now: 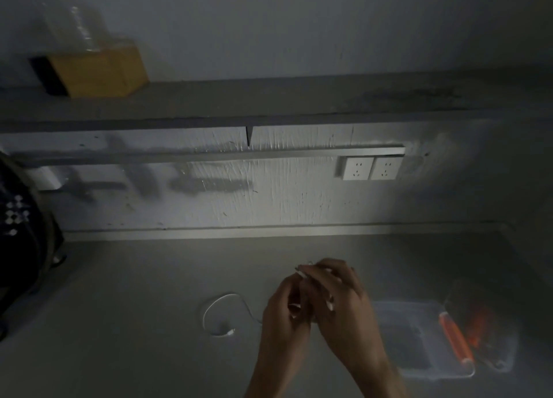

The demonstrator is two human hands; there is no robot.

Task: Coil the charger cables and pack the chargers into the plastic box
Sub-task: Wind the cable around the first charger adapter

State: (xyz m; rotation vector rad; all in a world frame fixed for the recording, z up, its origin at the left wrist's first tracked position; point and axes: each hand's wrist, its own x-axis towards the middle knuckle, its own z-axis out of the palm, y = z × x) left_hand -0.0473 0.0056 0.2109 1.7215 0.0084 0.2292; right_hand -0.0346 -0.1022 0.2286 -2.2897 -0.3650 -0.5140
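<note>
Dim home rm (dorm-like): desk (149, 308), shelf (269, 98), wall sockets (371, 168)

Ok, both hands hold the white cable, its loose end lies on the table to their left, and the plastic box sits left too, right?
No: the head view shows the plastic box to the right of the hands. The left hand and right hand do hold the white cable, loose end lying left.

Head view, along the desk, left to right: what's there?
dark bag → loose loop of white cable → left hand → right hand → plastic box, with an orange bar at its right side.
</note>
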